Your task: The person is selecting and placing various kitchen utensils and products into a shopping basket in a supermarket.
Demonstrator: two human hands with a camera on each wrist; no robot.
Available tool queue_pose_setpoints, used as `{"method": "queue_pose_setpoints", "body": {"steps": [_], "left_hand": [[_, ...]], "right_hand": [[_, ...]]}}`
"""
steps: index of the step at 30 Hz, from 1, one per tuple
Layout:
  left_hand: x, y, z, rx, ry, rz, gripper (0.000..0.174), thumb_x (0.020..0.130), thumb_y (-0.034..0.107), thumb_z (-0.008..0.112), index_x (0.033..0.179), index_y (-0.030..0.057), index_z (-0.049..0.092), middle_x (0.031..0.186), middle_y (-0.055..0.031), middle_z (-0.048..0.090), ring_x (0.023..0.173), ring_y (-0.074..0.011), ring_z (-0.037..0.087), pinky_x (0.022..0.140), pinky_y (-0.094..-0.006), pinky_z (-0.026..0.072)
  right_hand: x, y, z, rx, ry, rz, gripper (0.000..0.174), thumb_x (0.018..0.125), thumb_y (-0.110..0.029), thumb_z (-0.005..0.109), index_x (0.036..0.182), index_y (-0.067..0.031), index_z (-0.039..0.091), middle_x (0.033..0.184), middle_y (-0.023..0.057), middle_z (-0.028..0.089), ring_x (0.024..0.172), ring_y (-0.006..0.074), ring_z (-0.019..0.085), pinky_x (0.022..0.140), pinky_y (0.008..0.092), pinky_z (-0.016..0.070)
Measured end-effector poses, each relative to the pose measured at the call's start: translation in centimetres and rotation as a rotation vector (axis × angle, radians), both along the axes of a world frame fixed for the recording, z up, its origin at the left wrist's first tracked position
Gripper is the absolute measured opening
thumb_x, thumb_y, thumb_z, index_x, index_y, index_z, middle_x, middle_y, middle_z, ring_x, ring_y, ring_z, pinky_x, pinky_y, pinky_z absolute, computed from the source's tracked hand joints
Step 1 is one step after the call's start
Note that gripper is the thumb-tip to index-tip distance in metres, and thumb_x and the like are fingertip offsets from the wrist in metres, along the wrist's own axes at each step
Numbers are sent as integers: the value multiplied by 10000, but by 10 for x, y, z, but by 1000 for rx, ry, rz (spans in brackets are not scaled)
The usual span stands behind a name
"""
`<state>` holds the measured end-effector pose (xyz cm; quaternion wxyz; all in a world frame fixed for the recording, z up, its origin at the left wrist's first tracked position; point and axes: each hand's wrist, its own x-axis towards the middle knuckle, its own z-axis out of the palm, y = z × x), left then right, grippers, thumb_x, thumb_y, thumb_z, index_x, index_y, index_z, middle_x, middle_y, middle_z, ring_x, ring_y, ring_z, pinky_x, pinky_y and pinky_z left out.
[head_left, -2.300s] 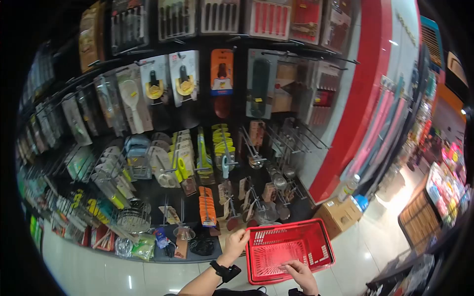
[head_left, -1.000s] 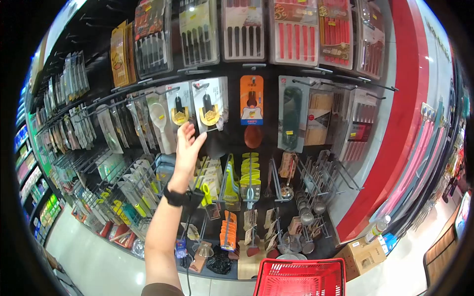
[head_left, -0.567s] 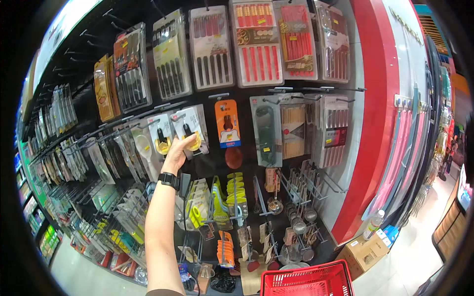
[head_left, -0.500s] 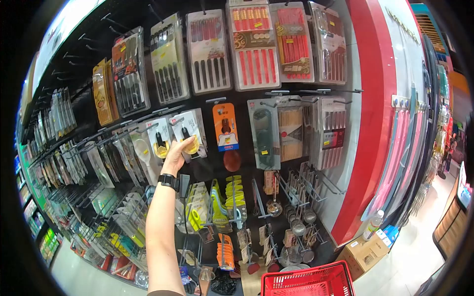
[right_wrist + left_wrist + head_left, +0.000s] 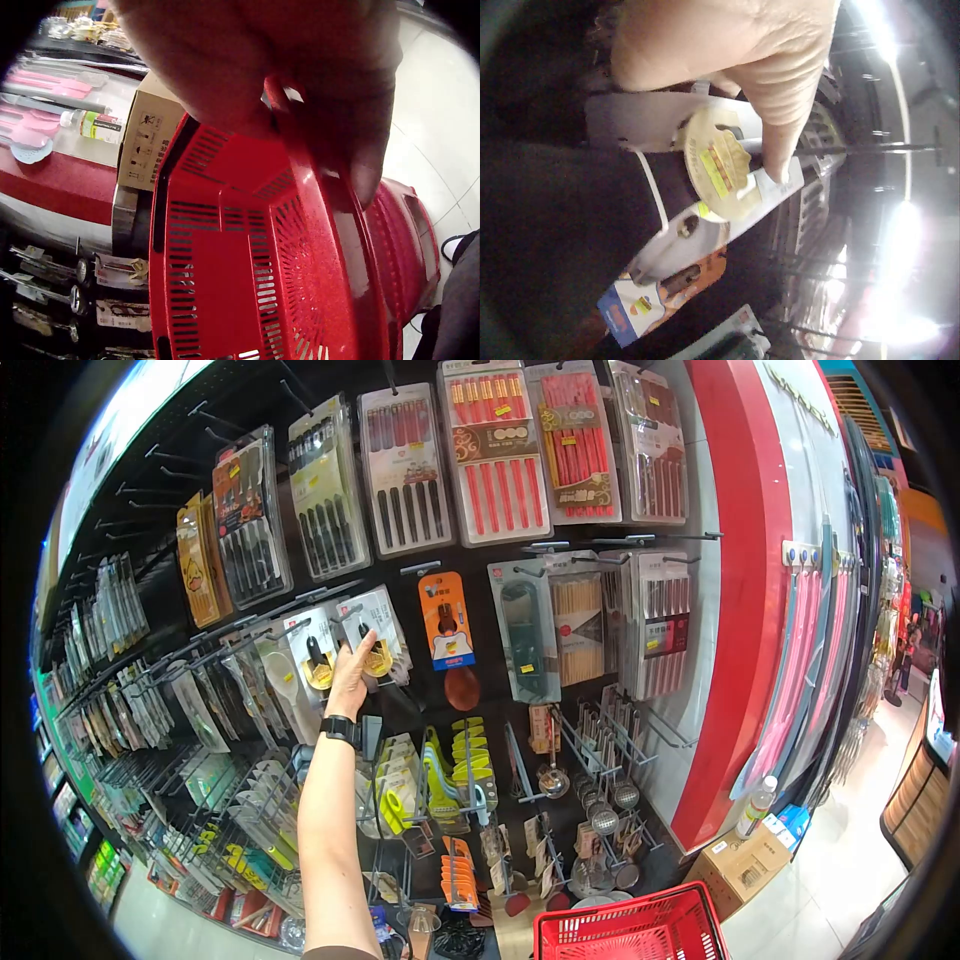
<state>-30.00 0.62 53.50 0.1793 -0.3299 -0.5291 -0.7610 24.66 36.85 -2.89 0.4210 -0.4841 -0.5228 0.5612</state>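
My left hand (image 5: 348, 682) is raised to the middle row of a wall rack. It pinches a white-carded kitchen utensil (image 5: 377, 658) with a black handle and a round gold label. In the left wrist view, my thumb presses the front of this white-carded utensil (image 5: 720, 169), while other fingers show partly behind the card. A matching white-carded pack (image 5: 316, 660) hangs just to its left. My right hand (image 5: 300, 67) is outside the head view; the right wrist view shows it gripping the rim and handle of a red shopping basket (image 5: 217, 270).
An orange-carded spoon (image 5: 446, 622) hangs to the right of the utensil. Chopstick packs (image 5: 408, 470) hang above, and several green-handled tools (image 5: 472, 760) below. Metal hooks (image 5: 655, 732) jut out. A cardboard box (image 5: 742, 868) with a bottle (image 5: 757, 807) stands beside the red column (image 5: 745, 600).
My left hand has left the basket, risen to the rack and taken hold of the white-carded utensil. The head view has tilted up; the right hand has dropped out of it.
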Motion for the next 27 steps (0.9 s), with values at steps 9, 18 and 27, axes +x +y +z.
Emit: {"method": "queue_pose_setpoints", "body": {"steps": [9,18,27], "left_hand": [[2,1,5,80,-184,-326,271,815,179,649,1039,56,558,995,-35,610,906,-165,600,809,-318,485],[-4,-1,9,101,-207,-397,242,818,153,630,1031,56,567,990,-49,624,912,-192,609,809,-348,500],[30,-6,16,105,-130,-415,292,808,35,632,1081,20,532,1031,-86,612,929,-196,611,823,-356,516]], "right_hand": [[-6,5,-15,-65,128,-21,465,855,-264,572,1272,-117,427,1097,88,523,975,216,512,822,367,443],[-26,19,-16,-112,262,-45,432,870,-241,553,1264,-113,430,1057,81,544,936,202,531,789,364,464],[-49,22,-32,-195,369,-22,400,885,-219,533,1256,-109,432,1016,75,565,898,188,551,756,360,486]]}}
